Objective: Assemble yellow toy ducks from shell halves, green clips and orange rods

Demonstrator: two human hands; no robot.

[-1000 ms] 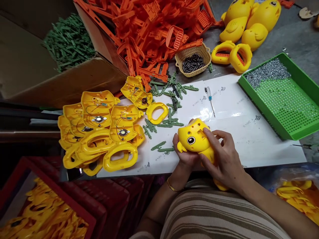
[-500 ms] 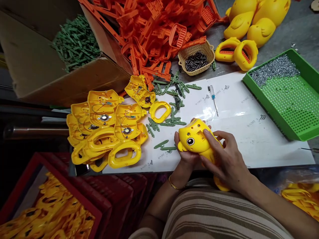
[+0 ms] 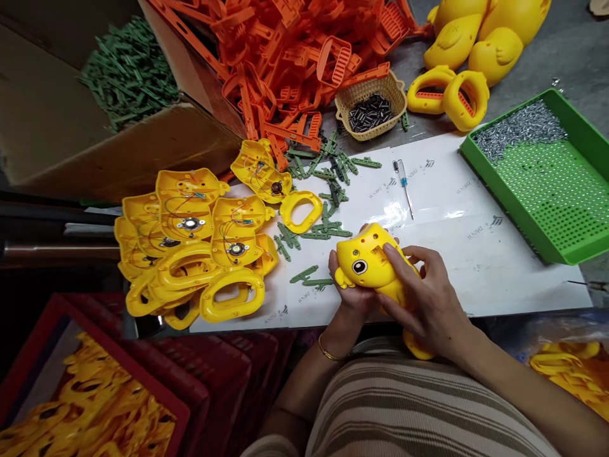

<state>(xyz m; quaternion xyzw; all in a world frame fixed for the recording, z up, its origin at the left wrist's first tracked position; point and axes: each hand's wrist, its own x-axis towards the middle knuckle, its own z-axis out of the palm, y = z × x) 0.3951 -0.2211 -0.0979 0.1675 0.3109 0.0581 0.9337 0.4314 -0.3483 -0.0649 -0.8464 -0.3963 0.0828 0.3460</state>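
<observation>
Head view: 1 toy (image 3: pixel 386 274) is grasped over the near edge of the paper (image 3: pixel 499 273), the left hand (image 3: pixel 356 303) cupping its head from beneath, the right hand (image 3: pixel 431 295) spanning its side; it looks light, stiff and hollow, its smooth plastic perhaps slippery, so the rounded sides seem the best hold

Across my grey worktable (image 3: pixel 578 54), a white printed sheet (image 3: pixel 514 279) bears a screwdriver (image 3: pixel 404 182); left of the screwdriver lie green clips (image 3: pixel 323 232) and open yellow shells (image 3: pixel 188 206), right of it a green tray (image 3: pixel 537 176), beyond it a tan basket (image 3: pixel 351 95) and yellow toy birds (image 3: pixel 497 56).
</observation>
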